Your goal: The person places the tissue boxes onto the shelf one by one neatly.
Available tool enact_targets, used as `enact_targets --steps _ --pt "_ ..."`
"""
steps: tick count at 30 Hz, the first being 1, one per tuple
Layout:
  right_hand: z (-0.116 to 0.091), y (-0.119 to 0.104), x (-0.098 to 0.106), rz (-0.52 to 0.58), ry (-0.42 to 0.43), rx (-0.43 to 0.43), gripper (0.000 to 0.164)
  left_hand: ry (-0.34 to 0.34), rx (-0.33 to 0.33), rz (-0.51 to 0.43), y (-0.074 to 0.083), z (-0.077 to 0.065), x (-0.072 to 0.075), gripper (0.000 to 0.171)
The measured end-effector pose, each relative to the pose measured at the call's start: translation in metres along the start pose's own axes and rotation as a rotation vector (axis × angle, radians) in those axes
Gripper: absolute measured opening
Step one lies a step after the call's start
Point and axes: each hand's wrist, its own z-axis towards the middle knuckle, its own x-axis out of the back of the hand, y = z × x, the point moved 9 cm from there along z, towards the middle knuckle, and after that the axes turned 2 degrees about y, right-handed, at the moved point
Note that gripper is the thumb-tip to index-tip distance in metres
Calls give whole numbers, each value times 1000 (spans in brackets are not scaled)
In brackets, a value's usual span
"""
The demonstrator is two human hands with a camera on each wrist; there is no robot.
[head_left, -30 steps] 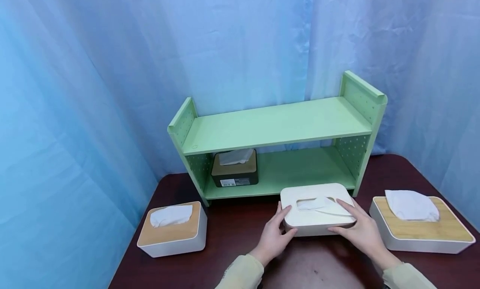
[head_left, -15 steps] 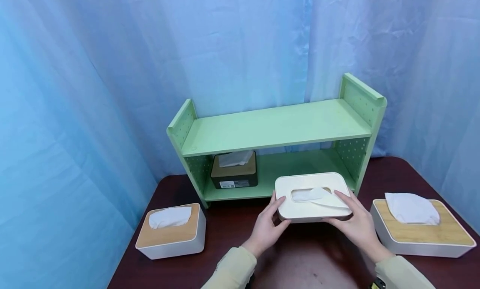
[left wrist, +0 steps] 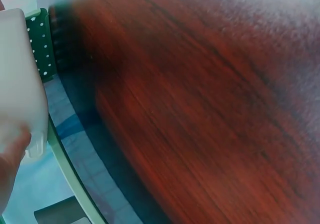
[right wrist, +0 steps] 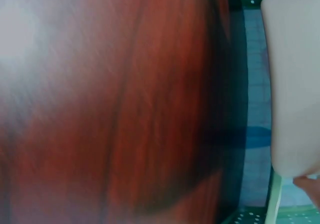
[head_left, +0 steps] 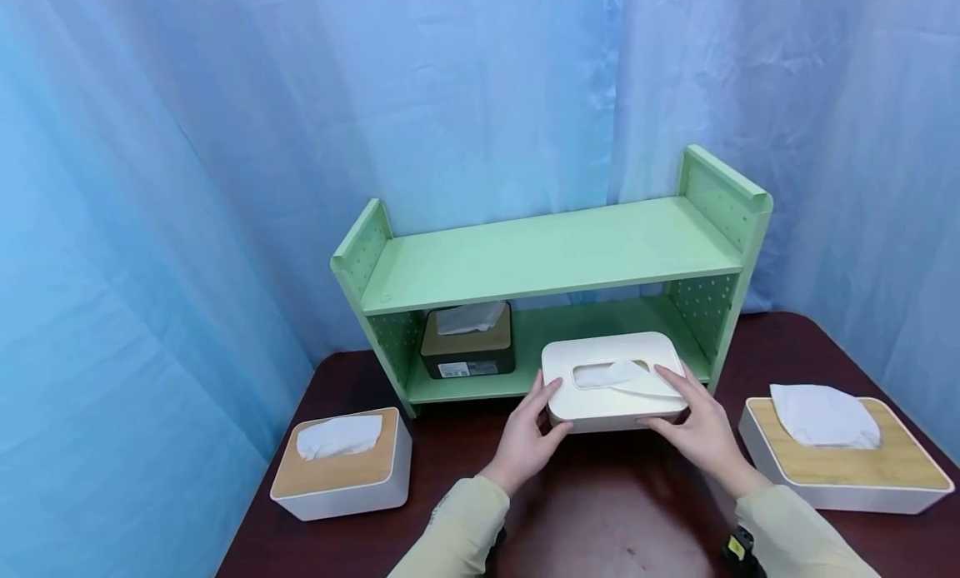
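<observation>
A white tissue box [head_left: 600,411], with a tissue [head_left: 622,376] lying over its oval slot, is held up in front of the green shelf's [head_left: 551,253] lower level. My left hand [head_left: 521,445] grips its left end, thumb on the front side and fingers around the edge. At the other end, my right hand [head_left: 697,428] holds the front right corner, thumb in front and fingers over the top. In the left wrist view the tissue box [left wrist: 17,79] shows at the left edge with part of a hand; the right wrist view shows its pale side [right wrist: 295,89].
A dark tissue box with a wooden lid [head_left: 468,345] stands on the lower shelf's left end. White tissue boxes with wooden lids stand at the left [head_left: 341,465] and right [head_left: 847,457] of the dark red table [head_left: 600,520]. Blue curtains [head_left: 480,103] hang behind.
Both hands have carried the white tissue box up, forward and slightly left toward the shelf. The other tissue boxes have stayed where they were.
</observation>
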Motion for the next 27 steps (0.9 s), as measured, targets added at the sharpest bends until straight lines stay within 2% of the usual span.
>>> enact_targets --steps 5,13,20,24,27 --pt "10 -8 2 -43 -22 90 72 18 8 36 1 7 4 59" --pt "26 -7 7 -23 28 28 72 80 64 59 3 24 13 55" --pt "35 -6 8 -21 76 -1 75 103 97 24 4 38 16 54" --pt "34 -7 5 -49 80 -9 75 114 82 117 7 36 18 56" --pt "27 -9 6 -66 88 16 73 109 55 240 16 28 19 59"
